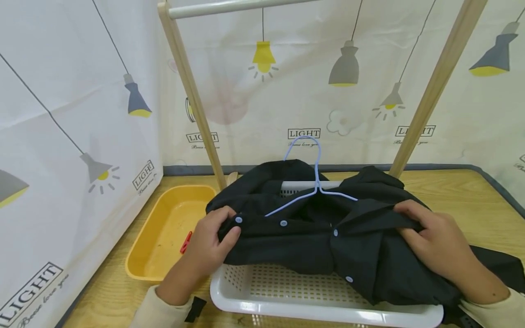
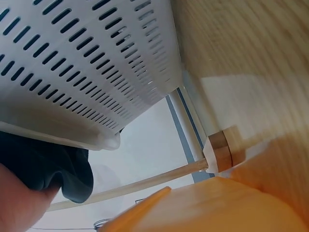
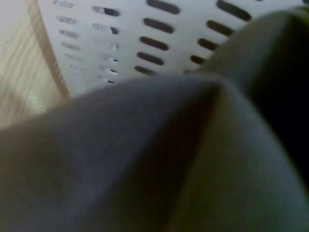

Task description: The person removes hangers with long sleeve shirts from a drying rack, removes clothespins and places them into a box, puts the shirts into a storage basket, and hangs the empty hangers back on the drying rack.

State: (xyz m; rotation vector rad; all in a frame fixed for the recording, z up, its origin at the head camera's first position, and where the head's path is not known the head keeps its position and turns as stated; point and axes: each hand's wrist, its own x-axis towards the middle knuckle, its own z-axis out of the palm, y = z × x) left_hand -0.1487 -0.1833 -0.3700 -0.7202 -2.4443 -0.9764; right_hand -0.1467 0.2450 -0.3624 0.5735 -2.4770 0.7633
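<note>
Cream sleeves [image 1: 162, 312] were nearest my head view, reaching past the front rim of the white basket [image 1: 328, 313] on either side. My left hand [image 1: 211, 239] pinched the black shirt [image 1: 303, 248] at its button band, and my right hand [image 1: 436, 239] gripped the other side of its front, fingers tucked behind a fold. I judged the two holds wide apart so that the cloth stayed spread around the blue hanger [image 1: 317, 175], whose hook stood up above the shirt while its arms dipped behind the dark fabric. That shirt lay across the basket, which seemed to prop it up off the tabletop [image 1: 459, 196]. Basket wall and blurred cloth took up most of my right wrist view, so I could not tell the fingertips' exact hold there. On the left, room was tight: the yellow tray [image 1: 137, 241], with a red clip [image 1: 186, 242] in it, sat just beside that hand. Bare wood showed at the far right, giving more space on that side. Behind, the rack's two wooden posts [image 1: 193, 95] flanked the hanger, and open air lay between its hook and the white bar [image 1: 238, 6].
</note>
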